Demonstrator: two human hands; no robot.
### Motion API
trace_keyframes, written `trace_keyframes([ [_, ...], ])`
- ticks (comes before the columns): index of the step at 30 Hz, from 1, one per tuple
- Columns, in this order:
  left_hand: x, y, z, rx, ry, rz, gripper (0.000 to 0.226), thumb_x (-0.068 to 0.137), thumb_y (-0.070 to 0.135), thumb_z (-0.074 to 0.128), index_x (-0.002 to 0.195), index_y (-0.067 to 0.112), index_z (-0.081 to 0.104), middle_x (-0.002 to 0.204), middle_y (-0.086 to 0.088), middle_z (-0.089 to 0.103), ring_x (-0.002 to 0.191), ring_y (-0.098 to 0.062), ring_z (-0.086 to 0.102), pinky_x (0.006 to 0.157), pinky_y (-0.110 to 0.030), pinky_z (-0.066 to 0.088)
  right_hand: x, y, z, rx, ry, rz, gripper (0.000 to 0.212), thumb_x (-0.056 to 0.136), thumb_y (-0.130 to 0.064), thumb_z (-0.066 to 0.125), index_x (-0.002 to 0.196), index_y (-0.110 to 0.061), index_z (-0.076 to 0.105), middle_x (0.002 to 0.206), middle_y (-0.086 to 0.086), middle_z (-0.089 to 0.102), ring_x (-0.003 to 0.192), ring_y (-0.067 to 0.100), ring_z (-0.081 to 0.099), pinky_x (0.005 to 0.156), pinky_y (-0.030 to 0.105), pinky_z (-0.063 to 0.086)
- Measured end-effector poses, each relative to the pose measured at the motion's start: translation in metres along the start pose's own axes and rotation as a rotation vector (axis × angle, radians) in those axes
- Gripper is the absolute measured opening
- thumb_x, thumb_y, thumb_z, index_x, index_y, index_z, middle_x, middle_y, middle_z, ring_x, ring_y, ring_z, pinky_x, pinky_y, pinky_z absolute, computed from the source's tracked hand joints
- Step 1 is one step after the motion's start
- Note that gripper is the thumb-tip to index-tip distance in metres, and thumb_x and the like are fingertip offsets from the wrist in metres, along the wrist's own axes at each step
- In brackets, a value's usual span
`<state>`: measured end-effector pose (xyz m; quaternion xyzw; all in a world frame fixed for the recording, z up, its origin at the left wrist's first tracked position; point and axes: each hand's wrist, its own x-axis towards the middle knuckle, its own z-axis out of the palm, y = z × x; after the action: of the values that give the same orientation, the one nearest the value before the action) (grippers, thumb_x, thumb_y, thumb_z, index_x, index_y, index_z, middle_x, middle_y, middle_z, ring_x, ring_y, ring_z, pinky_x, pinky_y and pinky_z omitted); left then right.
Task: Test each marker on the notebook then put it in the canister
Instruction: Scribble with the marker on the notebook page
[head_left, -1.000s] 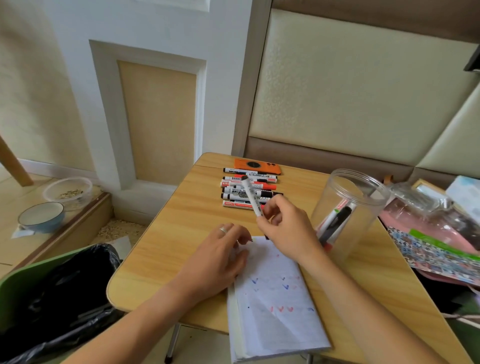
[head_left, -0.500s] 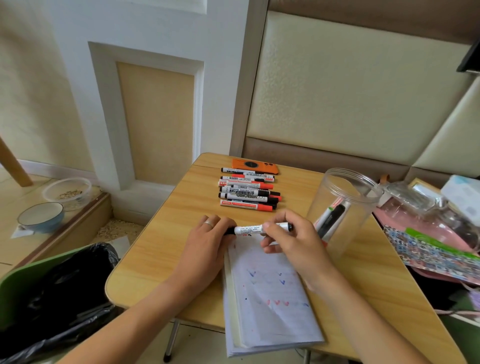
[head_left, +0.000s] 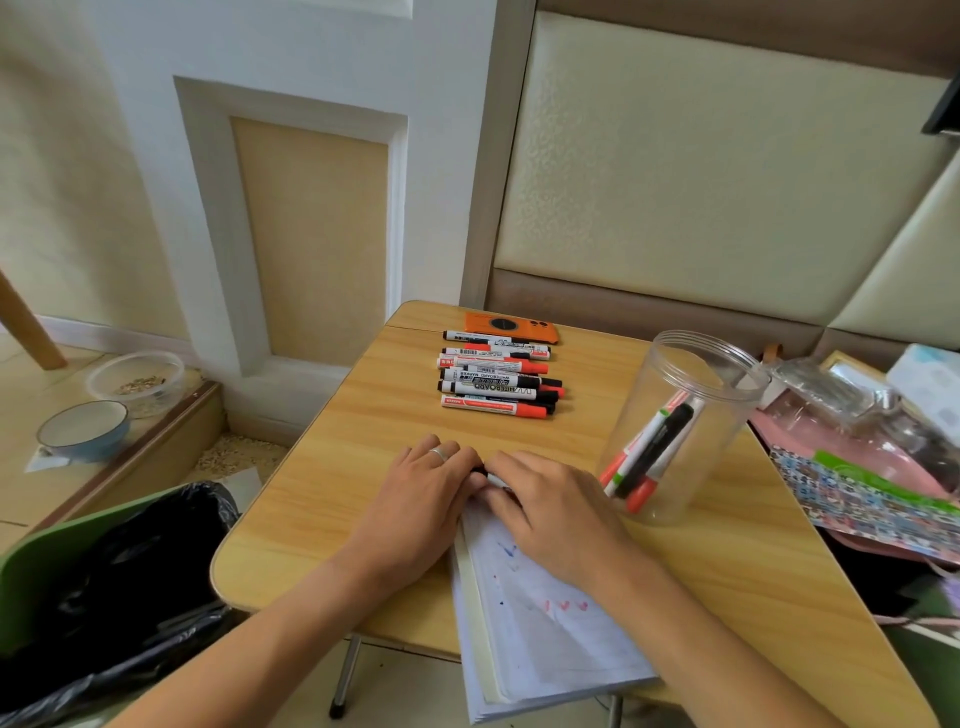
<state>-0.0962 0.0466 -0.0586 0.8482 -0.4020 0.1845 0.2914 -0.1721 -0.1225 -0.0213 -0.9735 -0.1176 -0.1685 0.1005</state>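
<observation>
One marker (head_left: 485, 476) in hand, nearly all hidden: only a short dark-and-white stretch shows in the gap between the two hands, at the top edge of the notebook (head_left: 540, 629). Left hand (head_left: 421, 506) and right hand (head_left: 550, 512) are drawn close together, fingers curled over the marker's two ends; whether the cap is going on or coming off cannot be told

Notebook: open, lower edge overhanging the tabletop (head_left: 332, 483), page bearing blue and red test ticks

Canister (head_left: 685, 426): clear, lidless, just right of the right hand, a few markers leaning inside

Untested markers (head_left: 498, 376): stacked row at the far side, orange phone (head_left: 511, 327) behind

Risks, as judged: a cap left loose would dry or smear ink; a right-hand swing could tip the light canister; pressure on the overhanging notebook could slide it off the edge
</observation>
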Motion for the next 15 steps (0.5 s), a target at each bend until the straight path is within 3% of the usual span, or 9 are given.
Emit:
trace_keyframes([
  [4, -0.0002, -0.0018, -0.0010, -0.042, 0.014, -0.015, 0.033, 0.107, 0.040, 0.024, 0.081, 0.025, 0.039, 0.077, 0.010, 0.043, 0.076, -0.015, 0.036, 0.068, -0.034, 0.034, 0.0010, -0.0030, 0.0003, -0.023, 0.043, -0.036, 0.020, 0.104, -0.047, 0.040, 0.100, -0.029, 0.048, 0.086, -0.005, 0.062, 0.077, 0.027, 0.059, 0.059, 0.034, 0.030],
  [10, 0.0005, -0.0030, -0.0019, -0.068, 0.031, -0.012, 0.039, 0.107, 0.046, 0.017, 0.080, 0.026, 0.036, 0.076, 0.011, 0.042, 0.074, -0.015, 0.036, 0.066, -0.035, 0.034, 0.0033, -0.0047, -0.0002, -0.052, 0.005, -0.023, 0.023, 0.106, -0.051, 0.038, 0.106, -0.029, 0.048, 0.088, -0.003, 0.065, 0.079, 0.030, 0.060, 0.060, 0.035, 0.030],
  [15, -0.0005, -0.0056, 0.0003, -0.087, 0.003, -0.029, 0.036, 0.106, 0.041, 0.024, 0.080, 0.023, 0.041, 0.077, 0.010, 0.046, 0.076, -0.016, 0.037, 0.069, -0.038, 0.038, 0.0060, -0.0070, -0.0036, -0.097, -0.057, -0.011, 0.030, 0.108, -0.052, 0.035, 0.113, -0.026, 0.049, 0.088, -0.003, 0.065, 0.082, 0.031, 0.060, 0.063, 0.037, 0.028],
])
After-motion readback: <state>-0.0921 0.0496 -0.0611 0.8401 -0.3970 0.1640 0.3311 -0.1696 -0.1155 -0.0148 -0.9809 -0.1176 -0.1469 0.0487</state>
